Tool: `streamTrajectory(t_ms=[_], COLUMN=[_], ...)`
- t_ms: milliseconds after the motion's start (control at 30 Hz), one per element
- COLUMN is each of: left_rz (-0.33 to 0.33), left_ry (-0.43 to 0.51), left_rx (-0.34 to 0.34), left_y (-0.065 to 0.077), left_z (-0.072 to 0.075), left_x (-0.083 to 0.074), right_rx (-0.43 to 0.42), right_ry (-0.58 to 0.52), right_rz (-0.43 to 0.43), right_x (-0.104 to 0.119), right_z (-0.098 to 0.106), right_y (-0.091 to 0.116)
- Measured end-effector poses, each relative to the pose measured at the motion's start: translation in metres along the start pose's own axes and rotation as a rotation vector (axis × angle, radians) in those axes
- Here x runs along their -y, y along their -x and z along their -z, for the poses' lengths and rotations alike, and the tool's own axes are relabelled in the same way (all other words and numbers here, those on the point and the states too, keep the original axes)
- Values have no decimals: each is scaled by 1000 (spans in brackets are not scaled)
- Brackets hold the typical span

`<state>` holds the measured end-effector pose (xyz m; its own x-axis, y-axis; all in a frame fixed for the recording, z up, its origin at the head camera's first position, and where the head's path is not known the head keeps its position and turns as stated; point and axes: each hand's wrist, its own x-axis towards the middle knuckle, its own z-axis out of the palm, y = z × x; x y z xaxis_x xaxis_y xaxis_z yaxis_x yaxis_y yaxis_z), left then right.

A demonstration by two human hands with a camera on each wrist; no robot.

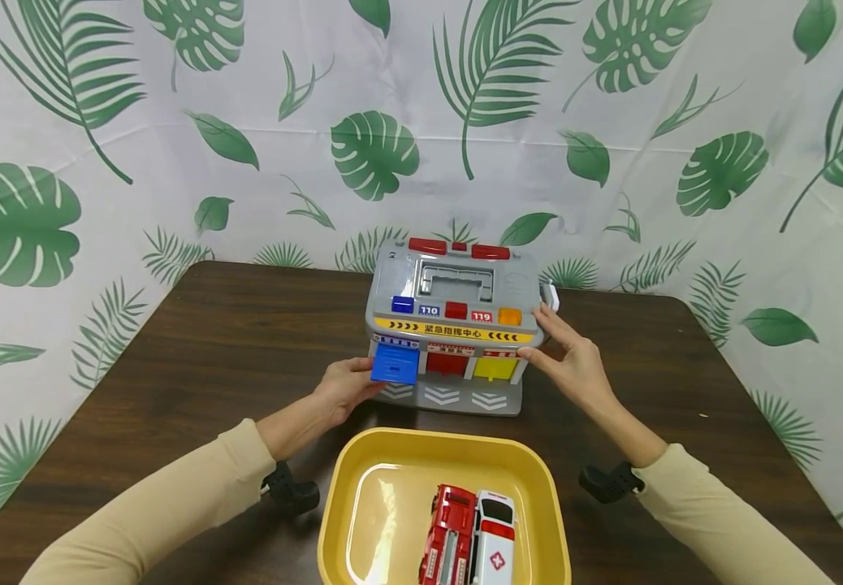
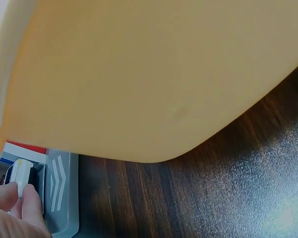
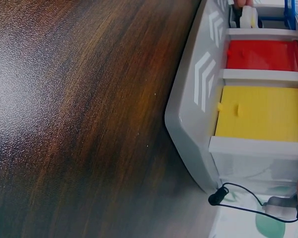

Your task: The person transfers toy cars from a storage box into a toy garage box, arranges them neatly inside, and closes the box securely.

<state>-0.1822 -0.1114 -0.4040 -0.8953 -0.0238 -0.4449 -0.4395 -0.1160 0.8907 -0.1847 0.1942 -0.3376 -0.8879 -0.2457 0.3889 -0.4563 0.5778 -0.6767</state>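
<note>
A grey toy garage (image 1: 454,292) stands toward the back of the table, with its blue door (image 1: 395,365) lifted and its red door (image 1: 447,363) and yellow door (image 1: 495,368) down. At the blue-door bay, my left hand (image 1: 344,388) pinches a small white toy car (image 2: 21,173) between thumb and fingers. The raised door hides that car in the head view, while the right wrist view shows its white end (image 3: 249,17) in the doorway. My right hand (image 1: 577,367) holds the garage's right side, thumb at the front and a finger by the roof edge.
In front of the garage sits a yellow tray (image 1: 370,436) with a red toy fire truck (image 1: 451,532) and a white toy ambulance (image 1: 495,540) inside. A white part (image 1: 550,296) juts from the garage's right side, and a black cord (image 3: 248,208) hangs nearby.
</note>
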Motion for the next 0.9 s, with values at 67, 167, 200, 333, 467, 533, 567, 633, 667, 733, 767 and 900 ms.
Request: streamTrajectory(t_ms=[67, 167, 200, 333, 467, 533, 567, 633, 667, 733, 767, 900], left_rz=[-6, -6, -8, -20, -49, -61, -69, -94, -104, -136, -158, -253], left_ry=[8, 7, 8, 2, -1, 9, 18, 41, 47, 62, 61, 0], left_rx=[2, 6, 17, 49, 67, 48, 32, -5, -26, -50, -50, -23], left_y=[1, 1, 1, 5, 10, 12, 13, 15, 15, 16, 17, 17], left_z=[0, 1, 1, 5, 10, 13, 13, 15, 15, 16, 16, 19], left_x=[-1, -1, -1, -2, -1, 0, 0, 0, -1, -2, -2, -4], right_rx=[0, -3, -4, -7, -6, -6, -6, -5, -5, -4, -4, -2], right_ry=[-9, -30, -36, -40, -36, -40, -42, -49, -50, -53, -53, -56], right_rz=[4, 17, 20, 31, 31, 33, 34, 36, 36, 35, 34, 33], right_x=[-1, -2, -2, -3, -3, -3, -3, -3, -3, -3, -3, -4], right_z=[0, 0, 0, 0, -1, -1, -1, -1, -1, 0, 0, -1], right_y=[0, 0, 0, 0, 0, 0, 0, 0, -1, -1, -1, -1])
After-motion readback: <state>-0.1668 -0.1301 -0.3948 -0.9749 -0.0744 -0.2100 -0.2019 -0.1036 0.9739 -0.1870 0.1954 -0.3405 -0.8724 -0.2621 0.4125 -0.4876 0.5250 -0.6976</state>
